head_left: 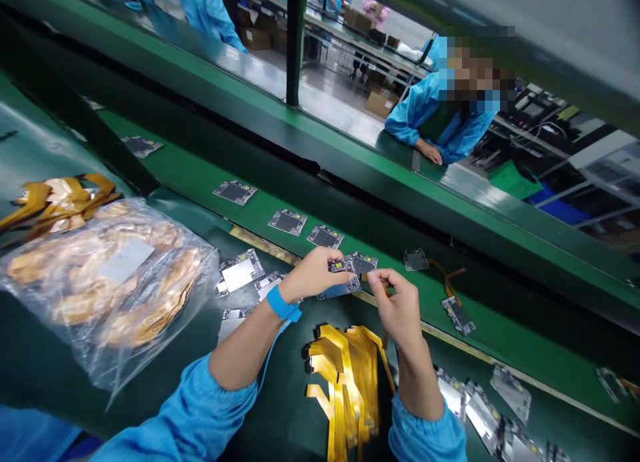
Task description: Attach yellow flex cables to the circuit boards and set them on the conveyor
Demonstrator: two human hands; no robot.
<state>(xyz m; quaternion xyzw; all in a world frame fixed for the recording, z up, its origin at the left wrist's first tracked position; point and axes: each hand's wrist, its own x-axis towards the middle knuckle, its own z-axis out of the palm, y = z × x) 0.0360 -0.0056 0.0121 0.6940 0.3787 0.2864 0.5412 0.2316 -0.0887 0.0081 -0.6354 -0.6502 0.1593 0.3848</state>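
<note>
My left hand (317,273), with a blue wrist strap (283,305), grips a small circuit board (354,283) by its edge. My right hand (399,305) is pinched beside the board's right edge, around the end of a flex cable (385,340); a strip of it shows below the palm, the rest is mostly hidden. Just below both hands lies a pile of orange flex cables (350,375). To the left of my left wrist, several boards with silver shields (239,275) rest on the table.
A green conveyor belt (200,165) carries spaced boards (287,223), one joined to an orange cable (447,275). A clear plastic bag of cables (115,269) lies left. More boards (483,419) sit lower right. A person in blue (445,125) leans on the far ledge.
</note>
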